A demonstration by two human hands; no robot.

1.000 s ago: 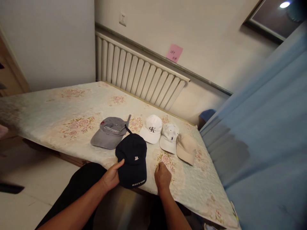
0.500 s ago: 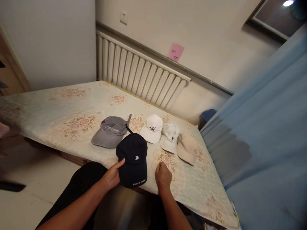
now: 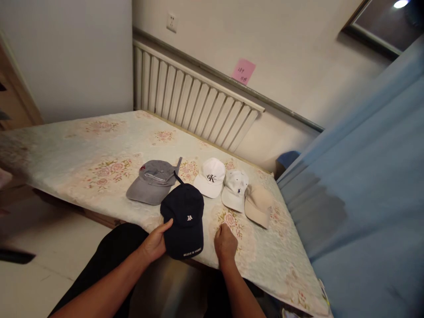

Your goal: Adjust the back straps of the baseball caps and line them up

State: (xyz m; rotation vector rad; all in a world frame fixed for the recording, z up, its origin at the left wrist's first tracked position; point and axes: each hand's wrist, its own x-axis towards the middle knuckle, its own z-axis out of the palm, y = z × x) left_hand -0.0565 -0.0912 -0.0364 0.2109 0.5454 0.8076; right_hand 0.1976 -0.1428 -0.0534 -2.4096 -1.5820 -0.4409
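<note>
My left hand grips the side of a black baseball cap, thumb on top and the other fingers hidden beneath. White "LA" letters mark its front, and small white lettering runs along the brim, which points toward me. My right hand rests on the bed as a closed fist, with nothing showing in it. Left of the black cap lies a grey cap with its strap sticking up. Beyond my right fist sit a white cap with black letters, a white cap with a small dark emblem and a beige cap.
A flowered cover spreads over the bed. Behind it, a white radiator is on the wall, with a pink note above. A blue curtain hangs along the right side. My dark-clothed knee is below the near edge.
</note>
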